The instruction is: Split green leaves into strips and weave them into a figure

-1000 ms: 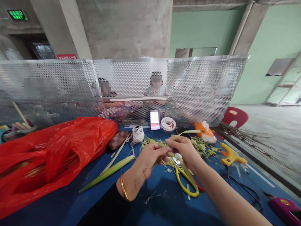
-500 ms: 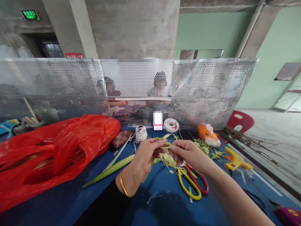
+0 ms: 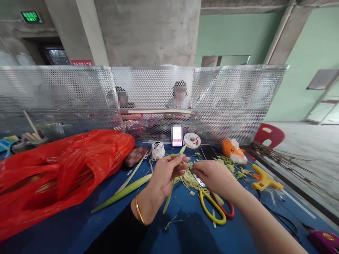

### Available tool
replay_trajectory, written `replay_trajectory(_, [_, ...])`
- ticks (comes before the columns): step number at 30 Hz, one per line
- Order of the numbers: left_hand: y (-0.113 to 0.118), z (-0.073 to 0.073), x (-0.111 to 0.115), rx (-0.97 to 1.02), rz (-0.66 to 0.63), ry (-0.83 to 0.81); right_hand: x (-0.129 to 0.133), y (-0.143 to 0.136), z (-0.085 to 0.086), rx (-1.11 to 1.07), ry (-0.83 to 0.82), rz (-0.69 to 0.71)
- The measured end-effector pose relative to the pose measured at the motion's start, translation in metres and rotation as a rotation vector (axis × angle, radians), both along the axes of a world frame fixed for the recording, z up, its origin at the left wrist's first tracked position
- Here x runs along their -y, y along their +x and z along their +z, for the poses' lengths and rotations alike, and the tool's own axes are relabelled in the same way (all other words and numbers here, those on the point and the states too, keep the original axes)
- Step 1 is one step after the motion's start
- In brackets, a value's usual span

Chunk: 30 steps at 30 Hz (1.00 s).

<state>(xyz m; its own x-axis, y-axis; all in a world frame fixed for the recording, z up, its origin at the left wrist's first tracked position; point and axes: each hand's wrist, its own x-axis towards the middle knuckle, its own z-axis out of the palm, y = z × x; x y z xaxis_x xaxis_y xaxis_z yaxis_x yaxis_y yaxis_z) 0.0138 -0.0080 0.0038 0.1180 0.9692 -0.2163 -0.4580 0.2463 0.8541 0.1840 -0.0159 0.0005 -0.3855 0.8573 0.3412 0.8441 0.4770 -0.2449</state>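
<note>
My left hand (image 3: 165, 174), with a gold bangle at the wrist, pinches a green leaf strip (image 3: 168, 201). One end of leaf sticks up past the fingertips, and another hangs below the palm. Close by on the right, my right hand (image 3: 213, 176) is closed, back upward, with a bit of green leaf at its fingertips; its inner fingers are hidden. Under it lie scissors (image 3: 203, 203) with one yellow and one red handle, blades partly covered. Pale green leaf scraps (image 3: 188, 179) are heaped behind the hands. A long green leaf (image 3: 124, 192) rests left of my left hand.
On the blue table stand a red plastic bag (image 3: 106, 151), white string (image 3: 158, 151), a checked pouch (image 3: 135, 157), a ribbon spool (image 3: 192, 140), a lit phone (image 3: 177, 134), a dark phone (image 3: 208, 151), tissues (image 3: 234, 151) and a yellow glue gun (image 3: 266, 180). Behind is a perforated metal screen (image 3: 156, 81); people sit beyond.
My right hand has turned palm down and moved slightly away from the left fingertips. The leaf strip now points up and hangs lower below my left hand. More of the scissors' blades shows.
</note>
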Motion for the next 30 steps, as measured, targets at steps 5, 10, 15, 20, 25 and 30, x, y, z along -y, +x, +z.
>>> replay_trajectory(5, [-0.006,0.005,-0.003,0.031,0.047,0.018,-0.003,-0.001,-0.002,0.278,0.267,-0.147])
replay_trajectory(10, [-0.009,0.004,-0.008,0.138,0.158,0.02,-0.003,-0.001,0.0,0.263,0.15,-0.036])
replay_trajectory(15, [-0.01,0.005,-0.009,0.169,0.166,0.034,-0.01,0.022,0.01,0.09,-0.28,0.032])
replay_trajectory(20, [0.0,0.001,-0.003,0.114,0.131,0.046,-0.011,0.065,0.016,0.268,-0.089,-0.344])
replay_trajectory(25, [0.01,-0.008,0.006,-0.107,-0.15,0.131,0.01,0.059,0.031,0.128,0.258,-0.477])
replay_trajectory(30, [0.016,-0.011,0.015,-0.375,-0.446,0.212,0.012,0.019,0.031,-0.197,0.067,0.025])
